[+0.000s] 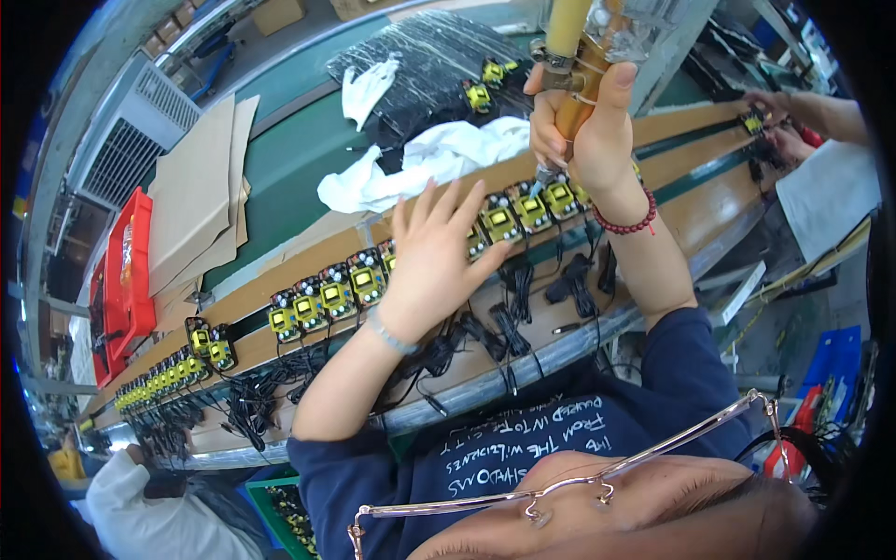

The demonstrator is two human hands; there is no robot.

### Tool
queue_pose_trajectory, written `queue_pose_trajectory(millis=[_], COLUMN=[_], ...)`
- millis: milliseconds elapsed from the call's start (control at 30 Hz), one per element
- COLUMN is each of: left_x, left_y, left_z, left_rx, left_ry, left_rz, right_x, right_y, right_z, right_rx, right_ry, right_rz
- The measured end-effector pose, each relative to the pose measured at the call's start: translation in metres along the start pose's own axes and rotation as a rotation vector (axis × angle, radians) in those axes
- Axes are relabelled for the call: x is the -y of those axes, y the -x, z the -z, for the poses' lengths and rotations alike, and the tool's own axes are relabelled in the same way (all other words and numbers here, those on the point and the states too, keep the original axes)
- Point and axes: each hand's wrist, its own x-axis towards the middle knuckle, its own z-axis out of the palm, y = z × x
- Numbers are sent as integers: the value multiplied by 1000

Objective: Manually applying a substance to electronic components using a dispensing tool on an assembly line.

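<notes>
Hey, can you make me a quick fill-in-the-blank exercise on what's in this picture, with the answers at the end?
1. The person's ____ hand grips an amber tube.
2. The left hand is spread over a row of circuit boards with bright ____ parts on top.
3. The cables beside the boards are coloured ____.
4. The bead bracelet on the tube-holding arm is dark ____.

Missing words: right; yellow; black; red.

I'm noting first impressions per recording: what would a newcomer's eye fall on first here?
Probably the long row of yellow-topped circuit boards running diagonally across the middle. Above it, right of centre, the right hand grips an amber tube-shaped tool. A red bin stands out at far left.
</notes>
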Motion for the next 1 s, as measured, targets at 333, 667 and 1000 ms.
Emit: queue_pose_trajectory(millis=[333,667,1000], left_x=[109,165,155], left_y=[96,119,116], left_z=[69,73,60], left_rx=[-369,-409,-430], left_ry=[388,840,1003], left_rz=[696,865,765], right_x=[-33,-36,-35], right_y=[-22,-24,-21], right_z=[-3,-6,-10], right_rx=[-141,-165,-168], right_ry=[-24,-16,12], right_rz=[-109,-116,-132])
